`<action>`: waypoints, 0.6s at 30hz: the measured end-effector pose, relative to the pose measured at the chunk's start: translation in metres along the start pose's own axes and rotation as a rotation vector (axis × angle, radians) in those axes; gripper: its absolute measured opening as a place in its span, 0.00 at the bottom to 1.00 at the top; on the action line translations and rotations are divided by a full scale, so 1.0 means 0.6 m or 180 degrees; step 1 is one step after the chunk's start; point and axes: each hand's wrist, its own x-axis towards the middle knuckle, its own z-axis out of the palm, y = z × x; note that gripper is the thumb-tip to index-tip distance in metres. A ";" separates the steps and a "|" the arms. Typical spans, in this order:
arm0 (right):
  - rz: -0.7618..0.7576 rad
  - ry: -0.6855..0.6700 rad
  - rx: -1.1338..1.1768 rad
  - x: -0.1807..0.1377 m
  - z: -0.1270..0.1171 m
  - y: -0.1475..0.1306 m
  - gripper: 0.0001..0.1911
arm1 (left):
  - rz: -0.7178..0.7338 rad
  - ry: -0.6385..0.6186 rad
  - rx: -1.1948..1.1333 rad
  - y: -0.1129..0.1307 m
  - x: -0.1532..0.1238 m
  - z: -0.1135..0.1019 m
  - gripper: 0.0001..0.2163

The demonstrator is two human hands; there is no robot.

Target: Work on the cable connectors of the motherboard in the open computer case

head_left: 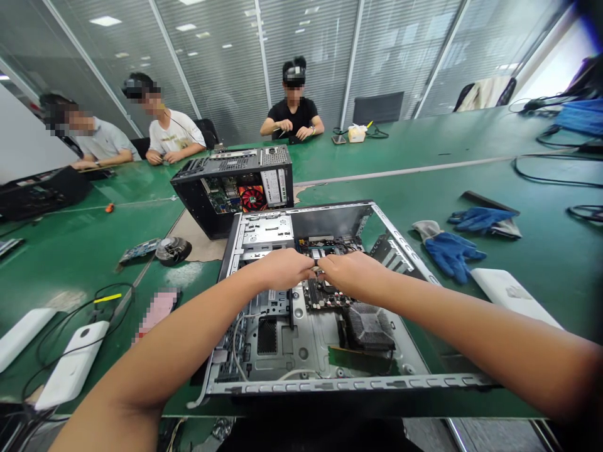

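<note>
An open computer case [342,384] lies on its side in front of me. My left hand [289,269] and my right hand [351,271] meet over its motherboard [325,301], fingers pinched together. A small light-coloured bit shows between the fingertips, too hidden to name. Part of the board is covered by my hands. Nearer to me in the case, a finned heatsink [370,326] sits beside a green circuit board [360,360]. The metal drive bay [267,230] is at the case's far left, and a grey cable [235,342] curves along the near left.
Behind the case stands a second computer tower [198,194]. Blue work gloves [452,251] and a white block [513,292] lie to the right. White blocks [75,364], cables and a round metal part [173,250] are on the left. Several people sit across the green table [414,150].
</note>
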 end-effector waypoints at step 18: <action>0.0283 -0.0815 0.1147 0.005 -0.013 -0.001 0.16 | -0.0093 0.0077 0.0035 0.012 0.002 0.012 0.13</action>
